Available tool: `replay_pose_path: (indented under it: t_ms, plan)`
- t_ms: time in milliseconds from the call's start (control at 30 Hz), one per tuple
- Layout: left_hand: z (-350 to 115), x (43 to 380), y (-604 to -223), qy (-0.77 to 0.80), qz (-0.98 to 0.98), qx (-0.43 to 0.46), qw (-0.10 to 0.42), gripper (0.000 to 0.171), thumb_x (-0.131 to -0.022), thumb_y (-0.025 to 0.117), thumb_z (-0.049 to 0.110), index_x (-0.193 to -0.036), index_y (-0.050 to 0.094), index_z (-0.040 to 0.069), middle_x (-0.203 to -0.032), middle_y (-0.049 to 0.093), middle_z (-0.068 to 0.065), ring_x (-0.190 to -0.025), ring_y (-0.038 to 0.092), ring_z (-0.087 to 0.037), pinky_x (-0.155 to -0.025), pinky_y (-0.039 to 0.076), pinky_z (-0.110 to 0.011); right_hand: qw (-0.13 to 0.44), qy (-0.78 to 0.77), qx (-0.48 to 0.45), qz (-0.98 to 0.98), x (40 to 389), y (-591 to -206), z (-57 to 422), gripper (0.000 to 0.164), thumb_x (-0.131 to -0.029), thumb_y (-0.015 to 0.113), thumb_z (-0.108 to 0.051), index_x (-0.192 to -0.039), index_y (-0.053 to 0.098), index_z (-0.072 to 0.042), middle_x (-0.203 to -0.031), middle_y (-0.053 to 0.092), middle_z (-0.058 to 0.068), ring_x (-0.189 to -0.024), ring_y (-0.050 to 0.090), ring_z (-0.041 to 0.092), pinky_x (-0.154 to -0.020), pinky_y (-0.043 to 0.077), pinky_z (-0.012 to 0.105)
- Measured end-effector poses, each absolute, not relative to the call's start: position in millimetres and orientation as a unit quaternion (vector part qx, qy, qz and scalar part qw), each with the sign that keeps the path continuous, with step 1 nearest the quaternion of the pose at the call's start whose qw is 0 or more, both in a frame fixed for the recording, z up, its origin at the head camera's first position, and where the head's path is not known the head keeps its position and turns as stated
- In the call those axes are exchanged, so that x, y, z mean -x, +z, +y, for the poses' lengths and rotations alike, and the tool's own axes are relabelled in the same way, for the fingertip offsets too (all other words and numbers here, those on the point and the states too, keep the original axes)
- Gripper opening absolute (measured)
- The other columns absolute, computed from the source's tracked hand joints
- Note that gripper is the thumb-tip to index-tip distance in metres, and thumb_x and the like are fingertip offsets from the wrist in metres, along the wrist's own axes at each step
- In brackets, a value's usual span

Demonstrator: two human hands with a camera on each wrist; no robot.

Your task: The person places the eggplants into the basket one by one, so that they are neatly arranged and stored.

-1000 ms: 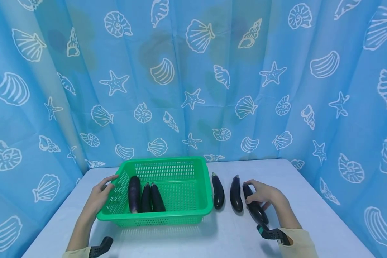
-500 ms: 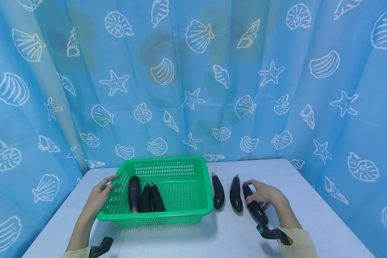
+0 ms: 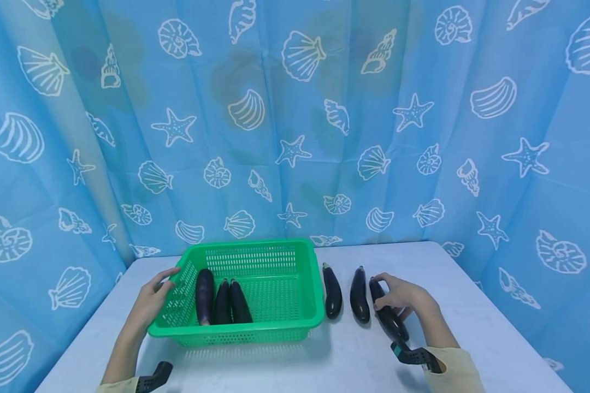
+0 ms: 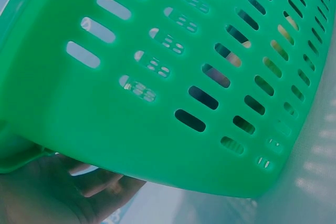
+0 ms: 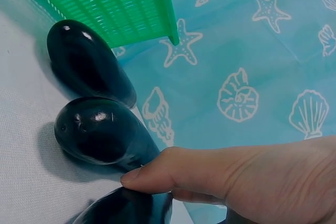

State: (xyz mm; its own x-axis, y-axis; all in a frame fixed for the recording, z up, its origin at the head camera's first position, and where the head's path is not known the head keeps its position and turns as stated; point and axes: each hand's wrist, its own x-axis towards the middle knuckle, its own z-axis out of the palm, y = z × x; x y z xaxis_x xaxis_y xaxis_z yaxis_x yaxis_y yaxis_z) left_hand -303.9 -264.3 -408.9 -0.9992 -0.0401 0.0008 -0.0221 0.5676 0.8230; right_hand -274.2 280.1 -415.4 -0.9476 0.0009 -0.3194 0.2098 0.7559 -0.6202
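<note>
Looks like the grab step: right hand pinches the glossy, dark-purple, elongated eggplant lower right, left hand rests relaxed fingers against the green perforated plastic basket lower centre-left, so next probably wants a steady lift.

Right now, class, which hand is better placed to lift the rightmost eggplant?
Right, most likely: the right hand grips the rightmost eggplant, while the left hand is at the left side of the green basket, well away.

Three eggplants lie in the basket, three others right of it.
</note>
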Motion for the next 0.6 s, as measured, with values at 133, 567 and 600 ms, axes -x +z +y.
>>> replay_pose_path:
  t_ms: [133, 567, 600]
  plan:
    - [-264.2, 304.3, -408.9, -0.464, -0.886, -0.019, 0.009, 0.05, -0.104, 0.03, 0.027, -0.153, 0.033, 0.016, -0.156, 0.03, -0.028, -0.142, 0.028, -0.051, -0.111, 0.023, -0.07, 0.152, -0.344, -0.059, 0.925, 274.4, -415.0, 279.8, 0.079, -0.081, 0.074, -0.018, -0.148, 0.035, -0.008, -0.119, 0.059, 0.026, -0.086, 0.067, 0.035, -0.062, 0.06, 0.046]
    - [-263.7, 303.2, -408.0, -0.464, -0.886, -0.022, 0.005, 0.05, -0.104, 0.031, 0.026, -0.153, 0.033, 0.017, -0.157, 0.028, -0.028, -0.143, 0.027, -0.051, -0.111, 0.022, -0.07, 0.149, -0.348, -0.055, 0.924, 273.7, -415.8, 280.4, 0.08, -0.08, 0.073, -0.017, -0.149, 0.034, -0.008, -0.118, 0.06, 0.026, -0.086, 0.066, 0.034, -0.063, 0.06, 0.046]
    - [-263.8, 303.2, -408.1, -0.464, -0.886, -0.021, 0.005, 0.05, -0.104, 0.031, 0.026, -0.153, 0.033, 0.017, -0.157, 0.028, -0.028, -0.143, 0.027, -0.051, -0.112, 0.022, -0.07, 0.148, -0.348, -0.054, 0.924, 273.7, -416.2, 280.6, 0.08, -0.08, 0.073, -0.017, -0.149, 0.034, -0.008, -0.118, 0.06, 0.025, -0.086, 0.066, 0.034, -0.063, 0.06, 0.046]
